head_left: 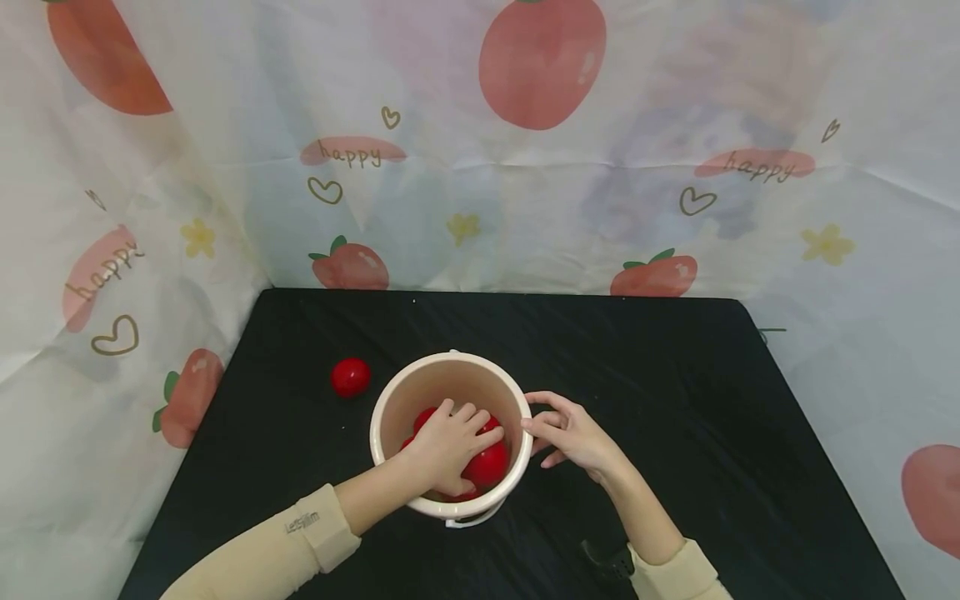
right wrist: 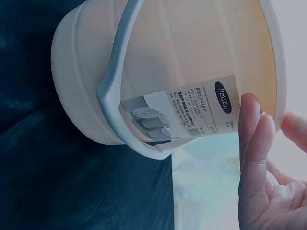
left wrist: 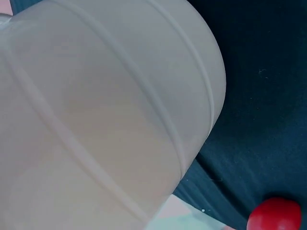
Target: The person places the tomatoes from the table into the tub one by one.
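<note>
A pale beige plastic bucket (head_left: 395, 387) stands on the black-covered table, several round, glossy red balls (head_left: 489, 467) at its bottom. My left hand (head_left: 447, 450) reaches inside over the near-left rim, fingers spread above the balls and partly covering them. At the right side, my right hand (head_left: 566, 433) holds the rim between thumb and fingers; its fingers (right wrist: 256, 139) lie against the outer wall beside a printed label (right wrist: 192, 110). In the left wrist view the bucket wall (left wrist: 105, 110) hides the left hand.
One more red ball (head_left: 350, 377) lies on the black cloth (head_left: 637, 358) left of the bucket. The bucket's white handle (right wrist: 112, 96) hangs down on its near side. A printed curtain (head_left: 540, 217) rises behind the table and along its sides.
</note>
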`<state>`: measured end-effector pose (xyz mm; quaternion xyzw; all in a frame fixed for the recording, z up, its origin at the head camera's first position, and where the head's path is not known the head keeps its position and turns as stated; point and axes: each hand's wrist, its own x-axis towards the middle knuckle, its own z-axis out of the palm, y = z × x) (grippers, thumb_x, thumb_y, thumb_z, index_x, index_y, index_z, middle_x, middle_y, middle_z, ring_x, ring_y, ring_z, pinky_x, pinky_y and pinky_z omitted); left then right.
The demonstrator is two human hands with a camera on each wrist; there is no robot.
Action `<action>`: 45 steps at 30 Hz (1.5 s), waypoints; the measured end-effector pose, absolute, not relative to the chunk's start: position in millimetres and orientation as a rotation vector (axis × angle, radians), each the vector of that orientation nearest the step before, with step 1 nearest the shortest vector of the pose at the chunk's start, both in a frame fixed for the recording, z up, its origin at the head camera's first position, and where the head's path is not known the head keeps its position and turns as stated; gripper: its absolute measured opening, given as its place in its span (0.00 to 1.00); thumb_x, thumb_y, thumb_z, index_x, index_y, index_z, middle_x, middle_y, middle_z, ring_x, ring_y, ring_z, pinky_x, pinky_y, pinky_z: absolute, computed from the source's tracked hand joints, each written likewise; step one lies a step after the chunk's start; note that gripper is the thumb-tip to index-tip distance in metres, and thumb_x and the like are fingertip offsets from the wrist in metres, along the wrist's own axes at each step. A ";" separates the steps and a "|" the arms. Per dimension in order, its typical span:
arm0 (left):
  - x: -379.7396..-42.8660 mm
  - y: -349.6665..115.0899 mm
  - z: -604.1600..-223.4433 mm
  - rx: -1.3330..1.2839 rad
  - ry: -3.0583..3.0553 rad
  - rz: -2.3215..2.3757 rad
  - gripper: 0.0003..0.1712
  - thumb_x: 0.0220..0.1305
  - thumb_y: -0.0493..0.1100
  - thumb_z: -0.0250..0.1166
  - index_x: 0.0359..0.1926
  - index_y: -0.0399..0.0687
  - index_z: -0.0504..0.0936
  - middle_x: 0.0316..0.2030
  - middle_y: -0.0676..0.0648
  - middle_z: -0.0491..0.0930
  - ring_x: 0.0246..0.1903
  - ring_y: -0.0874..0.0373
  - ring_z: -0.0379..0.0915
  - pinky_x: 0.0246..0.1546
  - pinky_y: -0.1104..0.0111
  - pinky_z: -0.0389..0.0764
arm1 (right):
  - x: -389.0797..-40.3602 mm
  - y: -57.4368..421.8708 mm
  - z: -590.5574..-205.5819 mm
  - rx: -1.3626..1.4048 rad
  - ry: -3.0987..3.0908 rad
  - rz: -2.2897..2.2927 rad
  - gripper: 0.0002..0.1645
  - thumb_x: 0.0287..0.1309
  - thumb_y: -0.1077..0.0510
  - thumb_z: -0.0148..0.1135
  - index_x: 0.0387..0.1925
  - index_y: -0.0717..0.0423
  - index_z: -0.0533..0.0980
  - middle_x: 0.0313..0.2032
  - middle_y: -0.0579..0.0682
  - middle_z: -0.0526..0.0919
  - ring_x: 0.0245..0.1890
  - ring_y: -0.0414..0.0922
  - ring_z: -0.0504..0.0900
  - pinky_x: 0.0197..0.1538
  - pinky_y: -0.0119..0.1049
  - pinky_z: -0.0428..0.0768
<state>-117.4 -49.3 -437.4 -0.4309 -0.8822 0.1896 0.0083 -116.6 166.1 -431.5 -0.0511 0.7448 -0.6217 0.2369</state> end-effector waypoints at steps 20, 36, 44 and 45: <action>-164.4 -126.0 -377.7 -0.750 -2.624 0.074 0.39 0.44 0.60 0.64 0.58 0.51 0.69 0.53 0.43 0.69 0.51 0.48 0.62 0.53 0.51 0.63 | -116.6 166.3 -430.7 -0.138 2.028 -1.707 0.32 0.58 0.54 0.60 0.60 0.62 0.62 0.35 0.57 0.82 0.29 0.48 0.83 0.27 0.38 0.82; -194.8 -200.3 -463.1 -0.143 -3.007 -0.205 0.47 0.45 0.57 0.67 0.64 0.45 0.61 0.59 0.35 0.61 0.58 0.40 0.53 0.59 0.42 0.53 | -116.6 166.4 -432.6 -0.148 2.037 -1.697 0.32 0.58 0.54 0.60 0.60 0.62 0.62 0.36 0.58 0.82 0.30 0.49 0.83 0.27 0.38 0.82; -194.5 -210.4 -498.8 -0.068 -3.104 -0.231 0.49 0.42 0.59 0.68 0.63 0.42 0.61 0.57 0.35 0.63 0.56 0.39 0.55 0.56 0.40 0.55 | -116.4 166.2 -432.6 -0.145 2.040 -1.698 0.32 0.58 0.54 0.60 0.60 0.62 0.62 0.35 0.56 0.82 0.31 0.50 0.83 0.27 0.38 0.82; -194.7 -211.0 -501.4 -0.059 -3.110 -0.235 0.49 0.42 0.59 0.68 0.63 0.42 0.61 0.56 0.34 0.63 0.56 0.39 0.55 0.56 0.40 0.55 | -116.5 166.1 -432.7 -0.143 2.038 -1.699 0.32 0.58 0.54 0.60 0.60 0.62 0.62 0.35 0.56 0.82 0.31 0.50 0.83 0.27 0.38 0.82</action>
